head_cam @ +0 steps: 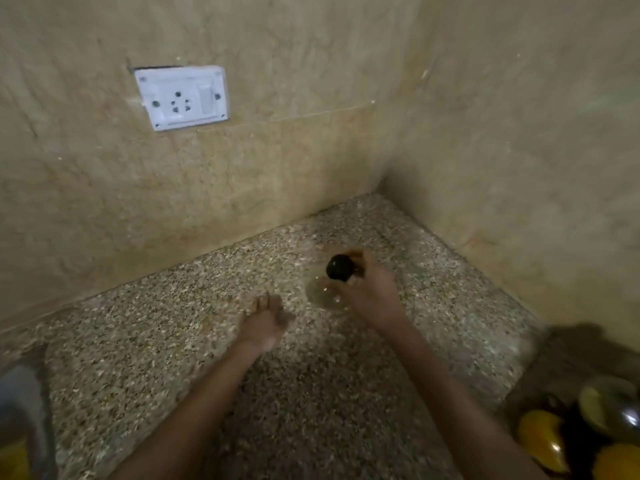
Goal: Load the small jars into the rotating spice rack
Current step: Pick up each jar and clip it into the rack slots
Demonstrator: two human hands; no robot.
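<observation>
My right hand (369,289) grips a small clear jar (323,292) with a black round lid (339,267), held just above the speckled counter (173,341) near the wall corner. The jar is blurred, and I cannot tell whether it touches the counter. My left hand (265,322) hovers to the left of the jar, palm up, fingers loosely together, holding nothing. At the bottom right corner stands part of the spice rack (585,441), dark, with several jars showing yellow contents.
Beige stone walls meet in a corner behind the counter. A white socket plate (181,97) is fixed on the left wall. A blurred container with something yellow (17,427) sits at the bottom left edge.
</observation>
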